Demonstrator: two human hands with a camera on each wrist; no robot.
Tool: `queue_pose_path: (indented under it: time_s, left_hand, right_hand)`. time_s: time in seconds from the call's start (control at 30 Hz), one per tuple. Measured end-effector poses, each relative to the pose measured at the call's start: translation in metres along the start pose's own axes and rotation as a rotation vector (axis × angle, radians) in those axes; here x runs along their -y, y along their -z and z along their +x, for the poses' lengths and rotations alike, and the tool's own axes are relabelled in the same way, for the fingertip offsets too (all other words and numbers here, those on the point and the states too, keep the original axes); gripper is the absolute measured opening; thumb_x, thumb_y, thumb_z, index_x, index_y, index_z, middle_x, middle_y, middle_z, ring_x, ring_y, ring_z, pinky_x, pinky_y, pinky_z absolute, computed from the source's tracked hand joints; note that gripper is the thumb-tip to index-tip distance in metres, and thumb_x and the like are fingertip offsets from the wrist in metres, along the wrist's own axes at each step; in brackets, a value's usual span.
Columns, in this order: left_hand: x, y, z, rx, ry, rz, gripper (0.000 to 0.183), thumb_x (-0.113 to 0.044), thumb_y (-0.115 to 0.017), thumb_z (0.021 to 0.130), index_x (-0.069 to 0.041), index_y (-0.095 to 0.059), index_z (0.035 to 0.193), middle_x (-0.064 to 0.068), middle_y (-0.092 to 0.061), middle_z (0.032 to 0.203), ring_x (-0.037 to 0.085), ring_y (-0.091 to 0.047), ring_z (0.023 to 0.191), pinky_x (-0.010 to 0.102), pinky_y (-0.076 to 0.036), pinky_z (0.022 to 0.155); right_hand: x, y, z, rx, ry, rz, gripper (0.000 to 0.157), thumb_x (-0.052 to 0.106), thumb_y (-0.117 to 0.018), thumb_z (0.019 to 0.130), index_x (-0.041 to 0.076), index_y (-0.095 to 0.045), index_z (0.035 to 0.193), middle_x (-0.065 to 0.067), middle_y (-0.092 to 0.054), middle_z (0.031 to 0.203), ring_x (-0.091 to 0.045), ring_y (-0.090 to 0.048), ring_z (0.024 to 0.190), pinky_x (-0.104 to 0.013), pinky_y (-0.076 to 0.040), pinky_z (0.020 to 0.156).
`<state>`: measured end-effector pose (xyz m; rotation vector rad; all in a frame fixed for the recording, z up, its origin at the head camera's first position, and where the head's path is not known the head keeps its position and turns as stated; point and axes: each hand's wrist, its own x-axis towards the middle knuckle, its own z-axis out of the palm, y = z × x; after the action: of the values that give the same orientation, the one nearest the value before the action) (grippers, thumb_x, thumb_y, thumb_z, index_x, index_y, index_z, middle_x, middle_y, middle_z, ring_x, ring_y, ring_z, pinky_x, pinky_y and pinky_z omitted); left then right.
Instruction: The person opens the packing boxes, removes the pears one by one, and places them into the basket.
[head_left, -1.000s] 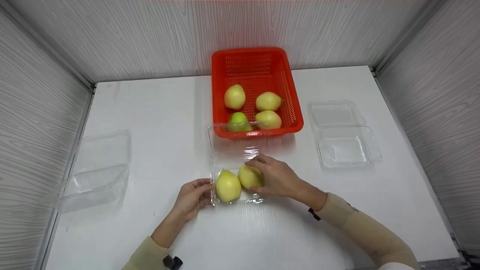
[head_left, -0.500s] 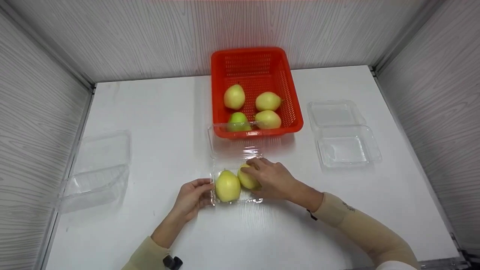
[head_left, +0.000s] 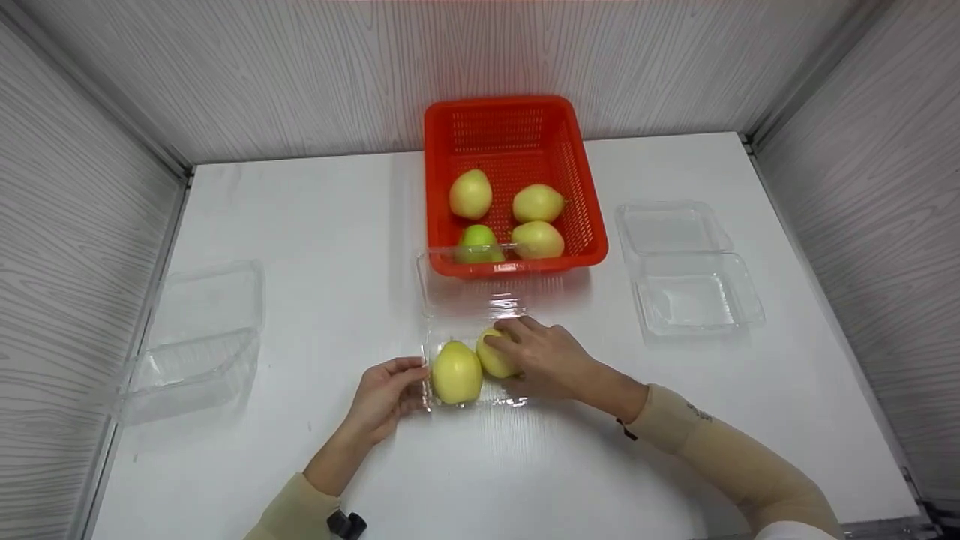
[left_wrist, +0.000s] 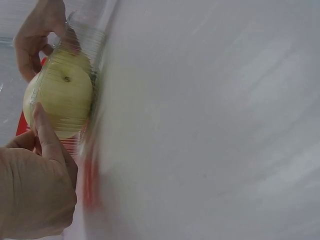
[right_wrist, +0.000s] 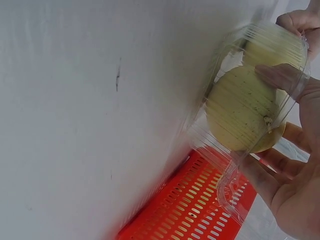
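A clear plastic clamshell box [head_left: 469,296] lies with its lid folded back toward the red basket. Two yellow-green pears sit side by side in its base: a left pear [head_left: 457,375] and a right pear [head_left: 495,358]. My left hand [head_left: 384,397] pinches the box's left rim between thumb and fingers. Around the right pear curls my right hand [head_left: 551,361], fingers reaching inside the box. In the right wrist view, the thumb and fingers of that hand [right_wrist: 300,175] hold the pear [right_wrist: 245,110] behind the clear wall.
The red basket [head_left: 592,217] stands at the back with several pears in it, partly behind the raised lid. One open clear box [head_left: 199,360] rests at the left, and another [head_left: 694,300] at the right. Panels [head_left: 300,75] wall the table.
My right hand has shifted slightly left and its fingers have moved over the top of the right pear, covering more of it. The left hand stays on the box rim.
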<state>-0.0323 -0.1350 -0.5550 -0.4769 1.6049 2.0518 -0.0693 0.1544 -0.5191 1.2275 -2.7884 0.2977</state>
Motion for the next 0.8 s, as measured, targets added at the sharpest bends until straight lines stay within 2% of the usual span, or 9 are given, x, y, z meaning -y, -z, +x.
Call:
queue_pose_path:
  time_s: [0.33, 0.67, 0.8]
  left_hand:
    - [-0.001, -0.002, 0.000, -0.042, 0.003, 0.014, 0.021, -0.005, -0.068, 0.099, 0.002, -0.063, 0.118, -0.002, -0.072, 0.085, 0.009, -0.069, 0.071, 0.020, -0.062, 0.061]
    - [0.000, -0.002, 0.000, -0.032, -0.005, 0.004, 0.020, -0.004, -0.066, 0.100, 0.003, -0.062, 0.118, 0.000, -0.071, 0.086, 0.010, -0.069, 0.071, 0.020, -0.062, 0.061]
    - [0.000, -0.003, 0.000, -0.034, 0.002, 0.006, 0.021, -0.005, -0.067, 0.099, 0.003, -0.062, 0.119, 0.001, -0.071, 0.086, 0.011, -0.069, 0.072, 0.021, -0.063, 0.060]
  right_hand:
    - [-0.001, 0.011, 0.000, -0.088, -0.003, 0.018, 0.062, 0.043, -0.090, 0.081, 0.021, -0.065, 0.133, -0.007, -0.066, 0.133, -0.027, -0.069, 0.120, -0.038, -0.065, 0.063]
    - [-0.006, 0.038, -0.002, -0.135, 0.017, 0.070, 0.067, 0.038, -0.092, 0.079, 0.023, -0.063, 0.138, -0.005, -0.064, 0.139, -0.026, -0.068, 0.123, -0.040, -0.063, 0.061]
    - [-0.012, 0.052, -0.003, -0.180, 0.033, 0.111, 0.070, 0.035, -0.094, 0.076, 0.023, -0.063, 0.138, -0.006, -0.065, 0.139, -0.027, -0.071, 0.117, -0.040, -0.061, 0.061]
